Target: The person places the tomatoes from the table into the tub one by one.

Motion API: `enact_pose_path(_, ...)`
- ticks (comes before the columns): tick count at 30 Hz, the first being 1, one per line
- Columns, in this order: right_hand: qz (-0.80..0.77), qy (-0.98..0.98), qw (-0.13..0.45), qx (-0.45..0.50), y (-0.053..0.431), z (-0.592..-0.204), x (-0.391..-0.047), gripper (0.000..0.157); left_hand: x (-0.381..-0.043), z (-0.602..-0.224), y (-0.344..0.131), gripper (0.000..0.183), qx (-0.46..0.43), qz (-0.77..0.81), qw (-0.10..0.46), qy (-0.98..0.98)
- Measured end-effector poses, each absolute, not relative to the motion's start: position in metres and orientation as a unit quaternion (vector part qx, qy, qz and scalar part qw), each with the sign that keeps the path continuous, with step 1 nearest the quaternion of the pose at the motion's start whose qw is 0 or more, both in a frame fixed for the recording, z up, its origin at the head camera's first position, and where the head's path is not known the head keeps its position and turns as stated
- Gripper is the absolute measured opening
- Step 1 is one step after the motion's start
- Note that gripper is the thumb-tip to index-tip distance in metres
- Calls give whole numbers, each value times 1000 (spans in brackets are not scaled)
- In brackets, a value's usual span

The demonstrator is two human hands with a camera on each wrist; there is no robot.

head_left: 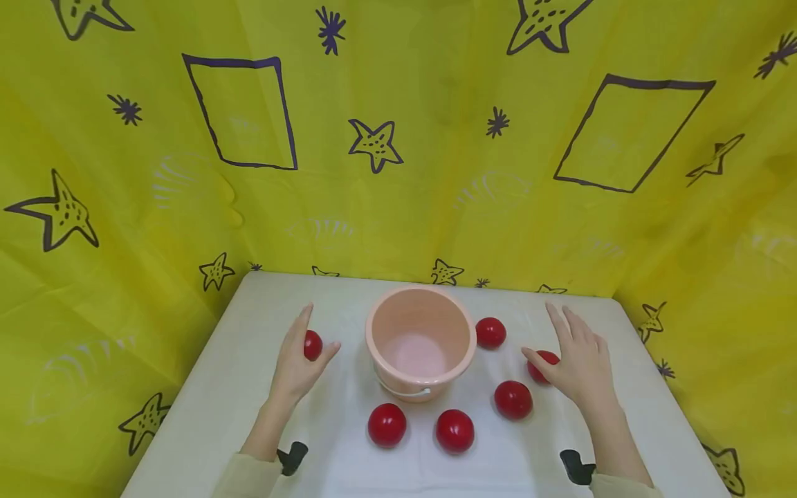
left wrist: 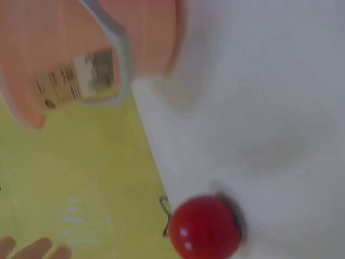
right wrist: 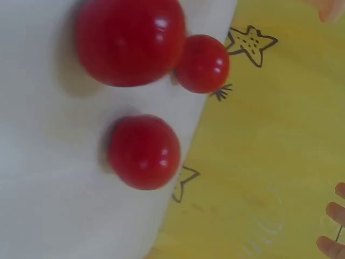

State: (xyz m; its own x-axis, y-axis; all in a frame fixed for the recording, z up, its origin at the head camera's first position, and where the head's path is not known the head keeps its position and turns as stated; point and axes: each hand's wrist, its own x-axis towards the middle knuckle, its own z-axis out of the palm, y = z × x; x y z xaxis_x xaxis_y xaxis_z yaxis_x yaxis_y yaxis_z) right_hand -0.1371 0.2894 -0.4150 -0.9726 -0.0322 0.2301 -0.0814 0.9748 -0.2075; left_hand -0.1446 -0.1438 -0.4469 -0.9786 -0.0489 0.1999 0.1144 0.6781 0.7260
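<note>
A pink bucket (head_left: 414,387) with a pale handle (left wrist: 123,59) stands upright on the table, its mouth facing up. My left hand (head_left: 297,363), fingers extended and thumb spread, is left of the bucket and partly overlaps a glossy red ball (head_left: 313,345) in the head view. That ball (left wrist: 205,227) lies apart from the fingertips in the left wrist view. To the right, my right hand (head_left: 582,363) is spread in the same way, and its thumb side overlaps another red ball (head_left: 540,366). Neither hand holds anything.
More red balls lie around the bucket: one beside its right rim (head_left: 490,333), one at right front (head_left: 513,400), and two in front (head_left: 387,425). A yellow curtain (head_left: 423,200) with drawn stars surrounds the white table (head_left: 336,463) at the back and sides.
</note>
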Motion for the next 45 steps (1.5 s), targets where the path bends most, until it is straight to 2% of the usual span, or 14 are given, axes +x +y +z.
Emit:
enact_pose_path(4, 108, -986, 122, 22, 288, -431, -129, 92, -144, -449, -130, 75, 6, -585, 80, -807)
enact_pose_path(8, 104, -990, 91, 15, 288, -454, -122, 92, -146, -454, -117, 73, 42, -693, 14, -720)
enact_pose_path(12, 104, -993, 46, 10, 289, -477, -114, 91, -147, -458, -106, 73, 69, -727, -52, -681)
enact_pose_path(16, 103, -995, 3, 1, 289, -496, -108, 94, -149, -459, -99, 74, 76, -729, -87, -675)
enact_pose_path(21, 101, -995, -19, 5, 290, -511, -103, 95, -152, -458, -94, 69, 76, -728, -106, -673)
enact_pose_path(31, 109, -994, 6, 29, 295, -529, -101, 89, -157, -457, -87, 59, 75, -741, -128, -655)
enact_pose_path(45, 127, -991, 36, 37, 292, -546, -109, 87, -157, -452, -85, 57, 76, -744, -138, -649)
